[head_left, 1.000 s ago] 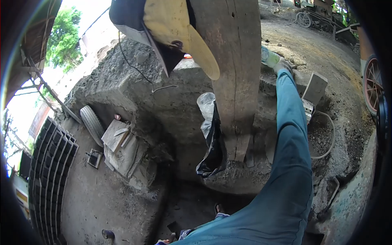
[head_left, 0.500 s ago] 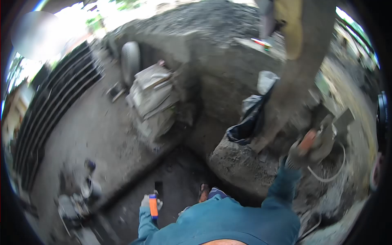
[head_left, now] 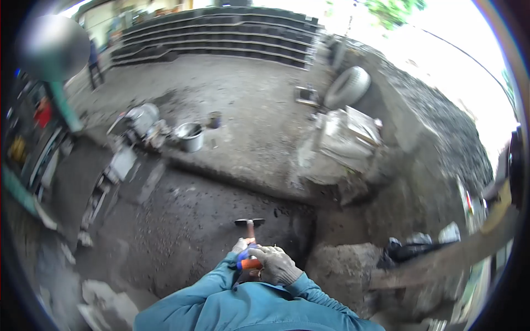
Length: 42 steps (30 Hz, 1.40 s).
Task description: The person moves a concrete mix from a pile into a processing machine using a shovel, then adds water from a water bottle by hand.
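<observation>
Both my hands wear pale work gloves and meet low in front of my body. My left hand [head_left: 243,246] is closed round a hand tool with a T-shaped head [head_left: 249,222], a brownish shaft and an orange-and-blue grip. Just right of it, my right hand [head_left: 275,263] curls its fingers over the orange grip [head_left: 251,265], close against the left hand. The tool's head points forward, over the dark, damp ground [head_left: 199,231]. What lies inside the right palm is hidden.
A grey bucket [head_left: 189,137] and a smaller pot [head_left: 214,119] stand on the raised ground ahead. Stacked sacks [head_left: 345,140] and a tyre [head_left: 348,87] sit ahead right. A low ledge [head_left: 237,179] crosses in front. A timber post [head_left: 441,259] slants at right; a person [head_left: 95,63] is far left.
My view has swung left. My right hand has come from far out on the right, beside an orange-handled flat metal tool, to meet my left hand at the grip.
</observation>
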{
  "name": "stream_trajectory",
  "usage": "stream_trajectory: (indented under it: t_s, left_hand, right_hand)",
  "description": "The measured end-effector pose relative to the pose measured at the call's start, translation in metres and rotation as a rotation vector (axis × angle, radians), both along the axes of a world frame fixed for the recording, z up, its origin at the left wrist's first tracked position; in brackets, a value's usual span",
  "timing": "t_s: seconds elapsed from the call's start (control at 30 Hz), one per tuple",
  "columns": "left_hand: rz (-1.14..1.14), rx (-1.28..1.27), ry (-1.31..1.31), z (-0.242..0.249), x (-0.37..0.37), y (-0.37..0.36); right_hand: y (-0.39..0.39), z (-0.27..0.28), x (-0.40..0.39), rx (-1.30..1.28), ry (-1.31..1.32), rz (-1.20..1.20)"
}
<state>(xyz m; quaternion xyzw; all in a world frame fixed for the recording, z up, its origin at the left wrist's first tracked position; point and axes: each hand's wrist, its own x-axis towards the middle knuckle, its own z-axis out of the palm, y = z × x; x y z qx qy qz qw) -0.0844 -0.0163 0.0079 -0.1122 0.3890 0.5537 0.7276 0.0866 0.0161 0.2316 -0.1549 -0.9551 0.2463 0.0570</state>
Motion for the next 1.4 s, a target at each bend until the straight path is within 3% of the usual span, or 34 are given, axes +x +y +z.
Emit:
stream_trajectory:
  t_s: [0.07,0.13,0.17,0.2,0.27,0.3,0.47,0.73,0.8,0.87,0.9,0.93,1.07,1.13,1.2,1.27,1.4]
  left_hand:
    - [-0.098,0.175,0.403,-0.047,-0.008,0.011]
    - [-0.017,0.156,0.26,-0.011,-0.007,0.011]
    - [-0.246,0.32,0.925,-0.012,-0.014,0.01]
    - [-0.169,0.136,0.913,0.034,-0.009,0.003]
    - [0.141,0.059,0.108,0.014,-0.016,0.015]
    - [0.244,0.039,-0.051,0.013,-0.018,0.022]
    - [0.561,0.021,-0.226,0.009,-0.033,0.04]
    - [1.067,-0.052,-0.475,-0.029,-0.071,0.027]
    - [1.268,-0.003,-0.498,-0.097,-0.086,0.003]
    - [1.502,-0.023,-0.296,-0.03,-0.081,-0.014]
    - [1.476,-0.044,-0.35,-0.021,-0.087,-0.022]
    - [1.503,-0.08,-0.366,-0.021,-0.094,-0.025]
    - [1.612,-0.128,-0.518,-0.061,-0.111,-0.016]
    - [1.61,-0.033,-0.618,-0.055,-0.111,0.0]
    - [1.514,-0.02,-0.647,-0.102,-0.103,0.025]
    - [1.29,-0.179,-0.685,-0.162,-0.092,0.055]
    - [0.984,-0.525,-0.619,-0.184,-0.096,0.102]
  right_hand:
    - [0.002,0.0,-0.02,0.098,-0.142,0.08]
    - [0.011,0.009,-0.039,0.187,-0.213,0.156]
    - [0.019,-0.001,-0.045,0.185,-0.188,0.198]
    - [0.025,0.004,-0.052,0.166,-0.237,0.254]
    - [0.028,0.009,-0.069,0.142,-0.336,0.219]
    - [0.034,0.005,-0.076,0.163,-0.294,0.263]
    - [0.08,0.012,-0.096,0.149,-0.053,0.497]
    - [0.149,0.089,-0.126,-0.297,-0.154,0.688]
    - [0.163,0.096,-0.131,-0.516,0.047,0.619]
    - [0.186,0.09,-0.14,-0.533,0.036,0.57]
    - [0.198,0.08,-0.142,-0.703,-0.075,0.417]
    - [0.207,0.07,-0.143,-0.864,-0.189,0.256]
    - [0.215,0.001,-0.144,-1.216,-0.095,-0.107]
    - [0.214,-0.045,-0.132,-1.218,-0.06,-0.27]
    - [0.206,-0.088,-0.118,-1.212,-0.017,-0.5]
    - [0.2,-0.123,-0.102,-1.062,-0.054,-0.784]
    - [0.2,-0.176,-0.071,-0.72,-0.038,-0.987]
